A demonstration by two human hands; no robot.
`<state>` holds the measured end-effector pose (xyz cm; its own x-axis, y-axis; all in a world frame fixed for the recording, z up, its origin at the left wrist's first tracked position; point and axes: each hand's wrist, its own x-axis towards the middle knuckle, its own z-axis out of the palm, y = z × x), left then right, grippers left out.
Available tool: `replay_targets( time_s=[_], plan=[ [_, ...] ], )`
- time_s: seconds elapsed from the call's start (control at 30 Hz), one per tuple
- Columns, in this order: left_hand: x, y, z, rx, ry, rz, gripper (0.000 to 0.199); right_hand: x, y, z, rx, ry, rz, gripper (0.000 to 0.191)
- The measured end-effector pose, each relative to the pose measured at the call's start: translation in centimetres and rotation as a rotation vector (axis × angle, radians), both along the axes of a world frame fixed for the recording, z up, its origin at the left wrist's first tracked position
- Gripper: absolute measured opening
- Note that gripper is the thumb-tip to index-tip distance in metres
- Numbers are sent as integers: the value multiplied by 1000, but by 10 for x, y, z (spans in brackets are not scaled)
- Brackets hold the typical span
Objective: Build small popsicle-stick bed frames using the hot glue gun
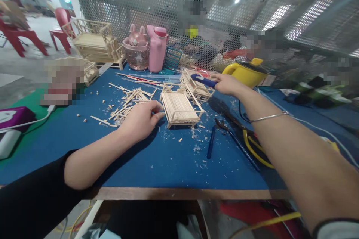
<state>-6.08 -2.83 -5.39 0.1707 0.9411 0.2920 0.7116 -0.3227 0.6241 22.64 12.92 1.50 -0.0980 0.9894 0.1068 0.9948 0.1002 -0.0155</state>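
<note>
My left hand [140,119] is by the left side of a miniature bed [181,106] built from thin wooden sticks. Its thumb and forefinger are nearly together at the bed's edge; anything between them is too small to tell. A blue tool [203,81] is in my right hand [226,84], over a second stick-built piece [198,87] behind the bed; the tool's kind is unclear. Loose wooden sticks [131,104] are heaped beyond my left hand. On the blue mat, right of the bed, lie blue-handled pliers [221,125].
Yellow-handled cutters [249,143] lie under my right forearm, and a yellow pot [244,74] stands behind it. At the back are a pink bottle [157,50], a pink-lidded jar [137,54] and larger stick furniture [94,41]. A phone [63,82] with a cable is left.
</note>
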Motion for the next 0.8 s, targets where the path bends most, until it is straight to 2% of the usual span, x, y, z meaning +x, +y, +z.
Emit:
replay_targets(
  time_s=[0.1, 0.17, 0.23, 0.3, 0.43, 0.6, 0.7, 0.8],
  plan=[
    [0, -2, 4, 25, -12, 41, 26, -5, 4, -3, -14, -47, 26, 54],
    [-1, -2, 6, 16, -24, 46, 31, -8, 6, -4, 36, -65, 56, 62],
    [-2, -1, 6, -5, -42, 27, 29, -12, 9, -5, 62, -83, 97, 67],
    [-3, 2, 4, -14, -42, 4, 25, -16, 13, -5, 36, -110, 116, 60],
    [-5, 7, 0, -2, 33, 2, 23, -21, 18, -4, -3, -164, 78, 47],
    [-4, 6, -2, -17, 49, 40, 28, -28, 17, -4, 34, -140, 11, 45],
    [-3, 5, 0, -39, 37, 53, 32, -27, 9, 5, 98, -8, -50, 41],
    [-3, 2, 3, -43, 30, 47, 31, -21, -12, 25, 175, 93, -16, 36]
  ],
)
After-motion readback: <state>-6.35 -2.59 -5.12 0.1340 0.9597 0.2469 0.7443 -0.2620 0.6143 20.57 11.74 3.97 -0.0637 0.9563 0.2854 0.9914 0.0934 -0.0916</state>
